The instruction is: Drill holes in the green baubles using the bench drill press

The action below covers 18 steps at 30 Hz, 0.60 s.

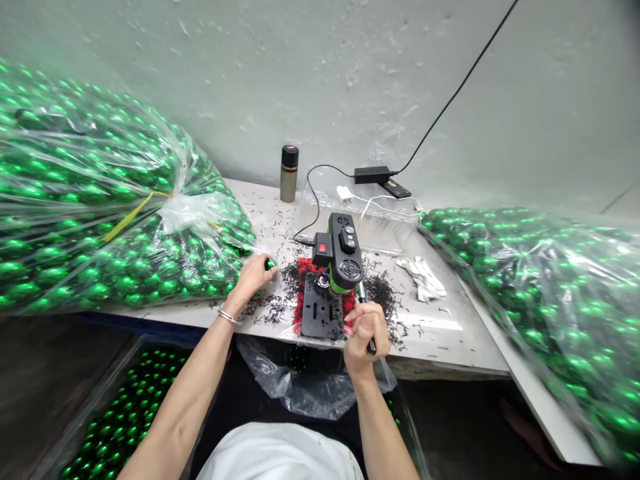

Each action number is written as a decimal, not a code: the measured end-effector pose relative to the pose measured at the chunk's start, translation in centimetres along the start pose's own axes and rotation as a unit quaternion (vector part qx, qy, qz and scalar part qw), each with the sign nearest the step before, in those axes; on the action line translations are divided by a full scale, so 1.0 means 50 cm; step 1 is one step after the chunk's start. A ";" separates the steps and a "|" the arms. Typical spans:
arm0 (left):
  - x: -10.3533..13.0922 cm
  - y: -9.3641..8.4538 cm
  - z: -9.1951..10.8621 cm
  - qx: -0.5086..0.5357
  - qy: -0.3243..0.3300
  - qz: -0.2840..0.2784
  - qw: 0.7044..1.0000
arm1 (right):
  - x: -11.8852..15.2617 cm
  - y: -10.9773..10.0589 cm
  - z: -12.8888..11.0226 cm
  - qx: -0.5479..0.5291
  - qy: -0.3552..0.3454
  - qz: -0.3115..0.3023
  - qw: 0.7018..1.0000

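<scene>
Evidently the work in hand is at a loading step: taking the black machine as the clock's centre, the left hand sits at 9 o'clock, its fingers apparently pinching a shiny green ball just beside the large bag. Between 5 and 6 o'clock, the right hand has its fingers wrapped around the lever's black handle. The next move seems to call for a secure pinch on the ball and a steady right grip; a smooth sphere could slip or roll.

Mirror-bright balls press against thin, creased clear plastic, both in that bag and in another bag at 3 o'clock. Below the machine lies a flat, slotted dark plate on a rough-looking red mat. Tiny black slivers litter the smooth pale surface. Crumpled, soft-looking white gloves rest near 3 o'clock; a cylindrical bottle stands upright near 11.
</scene>
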State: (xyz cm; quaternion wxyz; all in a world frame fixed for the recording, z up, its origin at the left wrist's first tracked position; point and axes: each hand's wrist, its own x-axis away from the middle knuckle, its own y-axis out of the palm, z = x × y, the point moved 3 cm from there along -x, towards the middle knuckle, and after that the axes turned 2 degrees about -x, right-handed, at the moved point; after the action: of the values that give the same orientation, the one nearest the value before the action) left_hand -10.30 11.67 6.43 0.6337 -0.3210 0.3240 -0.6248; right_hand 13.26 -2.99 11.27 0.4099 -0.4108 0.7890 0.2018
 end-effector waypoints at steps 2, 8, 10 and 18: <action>0.017 -0.011 0.002 0.182 -0.035 -0.026 0.982 | 0.001 0.000 0.002 0.000 0.000 -0.005 1.000; 0.127 0.008 0.046 0.585 -0.090 -0.103 0.799 | 0.003 -0.001 0.001 -0.011 0.003 -0.004 1.000; 0.155 0.034 0.064 0.642 -0.127 -0.122 0.747 | 0.001 -0.002 0.000 -0.010 0.006 -0.006 1.000; 0.177 0.128 0.093 0.645 -0.190 -0.123 0.730 | -0.004 -0.002 -0.005 -0.001 0.002 -0.021 1.000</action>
State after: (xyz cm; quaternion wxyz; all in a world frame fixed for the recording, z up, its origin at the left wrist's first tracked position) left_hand -2.72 2.89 3.89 0.6543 0.0156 -0.3268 -0.6819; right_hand 13.31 -3.12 11.57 0.4118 -0.4286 0.7807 0.1928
